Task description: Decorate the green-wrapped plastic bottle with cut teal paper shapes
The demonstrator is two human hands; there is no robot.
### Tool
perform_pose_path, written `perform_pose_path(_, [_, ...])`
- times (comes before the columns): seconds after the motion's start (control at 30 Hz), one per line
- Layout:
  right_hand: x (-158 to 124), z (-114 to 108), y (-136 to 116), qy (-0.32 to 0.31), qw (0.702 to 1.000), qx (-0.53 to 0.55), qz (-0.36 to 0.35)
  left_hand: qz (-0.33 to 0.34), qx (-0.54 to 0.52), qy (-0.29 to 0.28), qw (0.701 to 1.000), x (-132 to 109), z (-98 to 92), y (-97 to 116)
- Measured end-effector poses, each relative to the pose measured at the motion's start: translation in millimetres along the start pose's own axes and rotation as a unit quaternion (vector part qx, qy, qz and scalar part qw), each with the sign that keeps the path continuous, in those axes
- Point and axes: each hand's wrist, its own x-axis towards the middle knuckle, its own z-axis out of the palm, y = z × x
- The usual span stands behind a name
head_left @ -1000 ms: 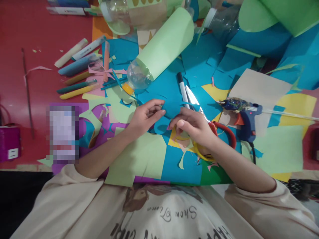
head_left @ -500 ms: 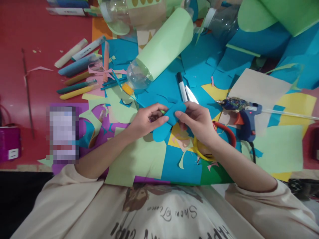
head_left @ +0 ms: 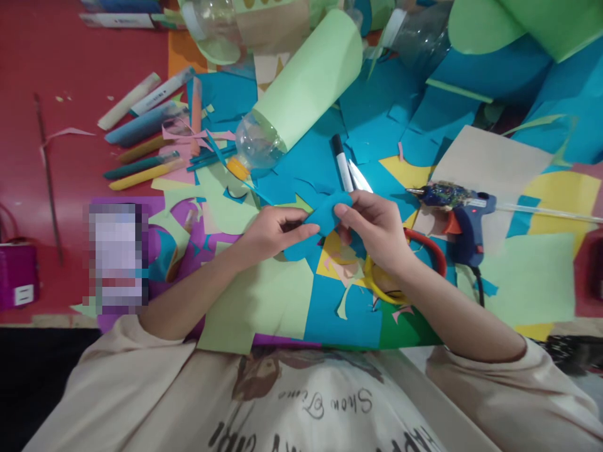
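Observation:
A blue paper cutout [head_left: 325, 215] with rounded ends is held up between both hands. My left hand [head_left: 277, 231] pinches its left end between thumb and fingers. At the other end, my right hand [head_left: 374, 223] grips it with the thumb on top. Part of a rounded blue shape shows below the left fingers; whether it belongs to the same piece I cannot tell. Just beyond the right hand lie a black-capped marker [head_left: 342, 162] and the pointed blades of scissors [head_left: 360, 177]. Their yellow and red handles [head_left: 377, 285] are partly covered by the right hand and wrist.
A blue glue gun [head_left: 468, 220] lies at right, its cord running toward me. Beyond the hands rests a plastic bottle wrapped in green paper [head_left: 311, 81]. Several markers [head_left: 141, 125] and a blurred-out phone [head_left: 117, 257] are at left. Coloured paper and scraps cover much of the table.
The blue cutout has turned slightly between my fingers, and less of the rounded shape below shows. My left hand has shifted a little left and toward me; the right hand keeps its hold.

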Motion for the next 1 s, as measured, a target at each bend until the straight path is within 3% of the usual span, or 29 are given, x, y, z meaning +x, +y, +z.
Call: perform_pose_path(1.0, [-0.6, -2.8, 2.4, -0.005, 1.000, -0.025, -0.018, -0.029, 0.001, 0.019, 0.999, -1.8, -1.8, 3.5])
